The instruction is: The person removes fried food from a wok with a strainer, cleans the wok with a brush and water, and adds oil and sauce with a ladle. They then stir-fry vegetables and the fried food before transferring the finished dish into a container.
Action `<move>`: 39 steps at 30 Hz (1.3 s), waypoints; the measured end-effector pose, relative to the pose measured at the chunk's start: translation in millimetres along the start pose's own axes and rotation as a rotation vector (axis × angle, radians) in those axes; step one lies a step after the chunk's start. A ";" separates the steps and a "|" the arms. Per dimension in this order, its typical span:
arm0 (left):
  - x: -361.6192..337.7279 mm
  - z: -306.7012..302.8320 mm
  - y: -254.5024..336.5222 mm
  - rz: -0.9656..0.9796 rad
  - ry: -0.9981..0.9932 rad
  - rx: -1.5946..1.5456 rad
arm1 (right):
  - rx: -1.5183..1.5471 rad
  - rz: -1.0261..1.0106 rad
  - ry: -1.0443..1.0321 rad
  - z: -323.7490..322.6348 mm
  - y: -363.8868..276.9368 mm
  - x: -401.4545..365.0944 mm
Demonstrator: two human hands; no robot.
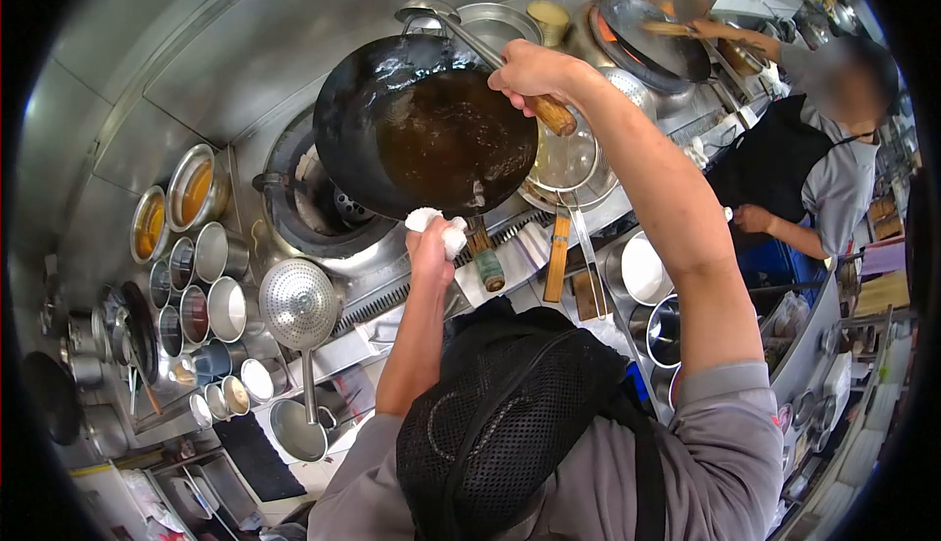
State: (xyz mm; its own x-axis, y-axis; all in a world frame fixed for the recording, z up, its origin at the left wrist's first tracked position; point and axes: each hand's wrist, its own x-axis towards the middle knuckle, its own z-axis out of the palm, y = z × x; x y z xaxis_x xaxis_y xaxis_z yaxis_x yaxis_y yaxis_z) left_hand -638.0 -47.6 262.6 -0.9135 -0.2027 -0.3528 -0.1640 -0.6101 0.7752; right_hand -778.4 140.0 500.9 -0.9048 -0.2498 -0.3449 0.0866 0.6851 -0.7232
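A black wok (343,129) is tilted off the burner (284,198), with brown liquid (441,139) inside. My left hand (428,252) is closed on a folded white cloth (427,220) at the wok's near rim; the handle under it is hidden. Above the wok's right side, my right hand (539,75) grips the wooden-ended handle of a ladle (482,48). The ladle's bowl reaches past the far rim, by the wok's far loop handle. A round wire strainer (567,159) lies over a pan just right of the wok.
To the left stand several metal pots of seasonings (228,308) and a perforated skimmer (299,306). Bowls of orange liquid (196,193) sit behind them. At right, a co-worker (794,149) holds a wooden-handled tool over another wok (652,41). A metal pot (642,269) stands near my right arm.
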 end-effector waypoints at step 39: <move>4.9 64.6 -14.5 0.138 0.047 0.191 | 0.321 -0.023 0.123 -36.3 73.4 -11.5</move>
State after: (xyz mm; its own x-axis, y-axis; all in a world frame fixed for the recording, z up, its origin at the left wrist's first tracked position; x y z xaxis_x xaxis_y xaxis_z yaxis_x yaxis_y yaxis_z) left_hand -664.2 9.7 283.4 -0.9145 -0.3121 -0.2574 -0.1106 -0.4193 0.9011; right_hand -776.7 218.0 473.5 -0.9498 -0.1652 -0.2658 0.1746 0.4251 -0.8881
